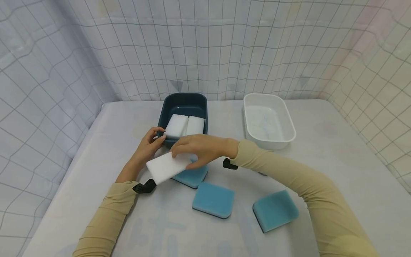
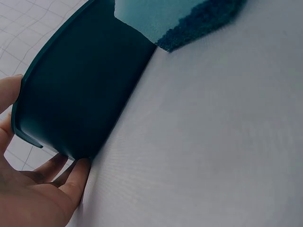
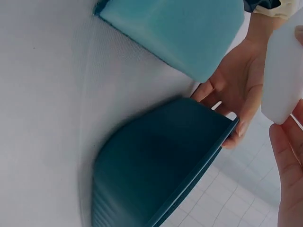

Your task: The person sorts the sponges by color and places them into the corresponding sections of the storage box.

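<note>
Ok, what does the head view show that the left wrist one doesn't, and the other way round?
Only the head view: the right hand holding a white block, two more white blocks inside the dark bin, and a white bin.
Only the left wrist view: the lower fingers of the left hand against the dark bin's outer wall, near its base.
Both: the dark bin, the left hand, at least one blue sponge and grid-patterned cloth.
</note>
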Available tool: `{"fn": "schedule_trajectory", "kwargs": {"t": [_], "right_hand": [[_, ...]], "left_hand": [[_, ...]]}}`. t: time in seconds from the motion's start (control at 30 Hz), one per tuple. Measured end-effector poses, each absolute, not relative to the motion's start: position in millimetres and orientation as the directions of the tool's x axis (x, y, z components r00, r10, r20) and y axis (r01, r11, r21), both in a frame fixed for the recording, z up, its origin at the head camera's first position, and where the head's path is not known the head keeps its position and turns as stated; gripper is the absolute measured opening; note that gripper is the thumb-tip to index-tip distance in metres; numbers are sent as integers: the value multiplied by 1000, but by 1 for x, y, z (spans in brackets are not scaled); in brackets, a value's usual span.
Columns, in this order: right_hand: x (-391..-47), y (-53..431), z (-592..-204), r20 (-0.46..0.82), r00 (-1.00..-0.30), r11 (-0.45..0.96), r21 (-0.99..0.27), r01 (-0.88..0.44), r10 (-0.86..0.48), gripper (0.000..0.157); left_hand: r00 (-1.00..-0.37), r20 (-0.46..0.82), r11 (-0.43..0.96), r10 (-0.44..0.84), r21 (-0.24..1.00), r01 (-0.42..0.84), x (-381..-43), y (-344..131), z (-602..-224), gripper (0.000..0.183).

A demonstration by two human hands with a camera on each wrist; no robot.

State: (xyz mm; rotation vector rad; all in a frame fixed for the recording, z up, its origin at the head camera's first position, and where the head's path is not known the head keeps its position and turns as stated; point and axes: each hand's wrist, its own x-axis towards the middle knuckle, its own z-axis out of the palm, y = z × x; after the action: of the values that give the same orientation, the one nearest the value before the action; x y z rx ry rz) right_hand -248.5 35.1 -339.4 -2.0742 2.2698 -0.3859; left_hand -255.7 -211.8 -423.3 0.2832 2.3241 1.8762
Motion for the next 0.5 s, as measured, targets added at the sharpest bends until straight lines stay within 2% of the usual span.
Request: {"fn": "schedule_trajectory", "kwargs": {"t": [0.23, 0.5], "right_hand": [[-261, 40, -339, 186, -177, 138, -205, -969, -967, 41], [-282, 49, -340, 246, -321, 266, -230, -936, -915, 43]], "left_hand": [[-975, -10, 190, 221, 981, 33, -256, -211, -422, 24], [-977, 12, 170, 215, 984, 49, -254, -212, -423, 21]]}}
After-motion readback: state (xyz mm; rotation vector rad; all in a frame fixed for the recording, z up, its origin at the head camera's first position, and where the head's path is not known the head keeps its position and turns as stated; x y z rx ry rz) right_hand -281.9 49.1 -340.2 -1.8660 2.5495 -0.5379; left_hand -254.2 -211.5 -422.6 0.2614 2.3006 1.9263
